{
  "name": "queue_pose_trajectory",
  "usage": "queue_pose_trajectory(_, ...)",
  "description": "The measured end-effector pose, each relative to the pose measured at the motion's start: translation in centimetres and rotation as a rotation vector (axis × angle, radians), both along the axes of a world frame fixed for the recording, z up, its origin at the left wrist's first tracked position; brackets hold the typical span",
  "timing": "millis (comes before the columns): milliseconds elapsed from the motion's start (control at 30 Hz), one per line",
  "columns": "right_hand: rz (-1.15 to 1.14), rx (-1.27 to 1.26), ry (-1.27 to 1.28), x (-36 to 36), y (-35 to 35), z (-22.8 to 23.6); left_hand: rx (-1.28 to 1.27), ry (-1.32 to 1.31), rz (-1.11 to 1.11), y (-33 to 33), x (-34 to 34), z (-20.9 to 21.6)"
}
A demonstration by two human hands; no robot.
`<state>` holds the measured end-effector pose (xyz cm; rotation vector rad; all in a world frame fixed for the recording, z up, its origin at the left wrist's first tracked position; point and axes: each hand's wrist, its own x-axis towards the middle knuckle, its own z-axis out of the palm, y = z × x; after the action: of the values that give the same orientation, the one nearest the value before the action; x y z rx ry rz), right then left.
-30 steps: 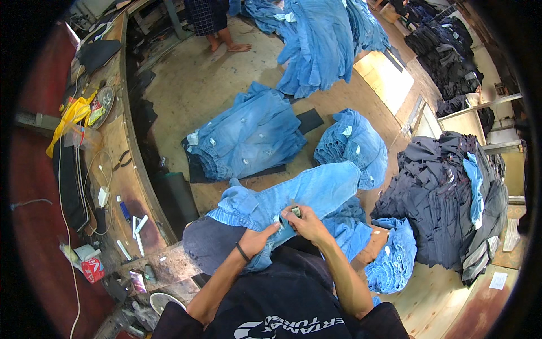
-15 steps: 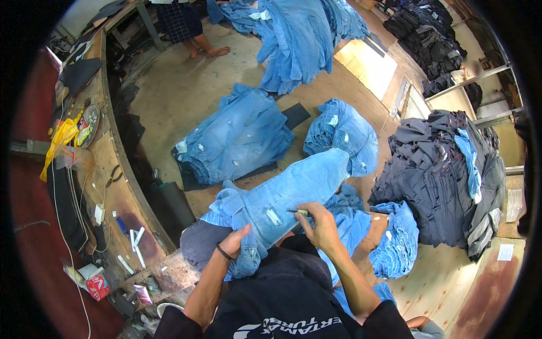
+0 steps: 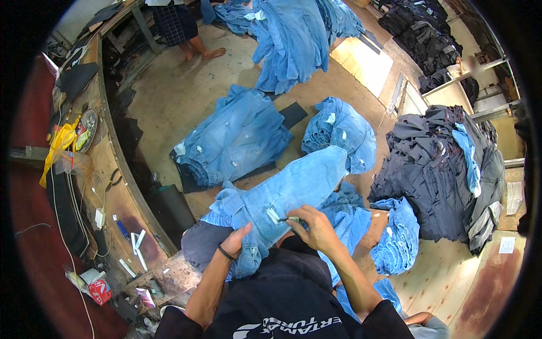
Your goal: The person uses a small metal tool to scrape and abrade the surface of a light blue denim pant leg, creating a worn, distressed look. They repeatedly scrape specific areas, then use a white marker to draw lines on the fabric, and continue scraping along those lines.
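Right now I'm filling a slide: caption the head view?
Left hand grips the denim; right hand holds a tool by a pale patch.

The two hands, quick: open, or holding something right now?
Left hand: closed on the blue denim garment.
Right hand: closed around a small thin tool beside the white patch.

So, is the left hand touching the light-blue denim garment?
Touching. The head view shows the left hand gripping the light-blue denim garment, thumb lying on the cloth, no gap visible.
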<state>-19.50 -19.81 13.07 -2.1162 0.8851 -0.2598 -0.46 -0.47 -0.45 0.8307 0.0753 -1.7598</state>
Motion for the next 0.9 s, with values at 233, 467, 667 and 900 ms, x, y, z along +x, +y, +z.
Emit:
queue_pose_trajectory(233, 0.047, -0.021, 0.013, 0.4, -1.1, -0.7, -0.044, 0.01, 0.022, -0.2, -0.2, 0.1)
queue_pose_trajectory(467, 0.003, -0.008, 0.002, 0.6, -1.7, -0.3, -0.078, -0.016, 0.044, -0.2, -0.3, 0.1)
queue_pose_trajectory(667, 0.095, -0.013, 0.0, -0.2, -1.5, 0.3, -0.115, 0.003, 0.041, -0.3, -0.3, -0.2)
queue_pose_trajectory(900, 0.047, -0.05, -0.011, -0.9, -0.3, 0.5, -0.081, 0.007, 0.029, -0.1, -0.4, -0.2)
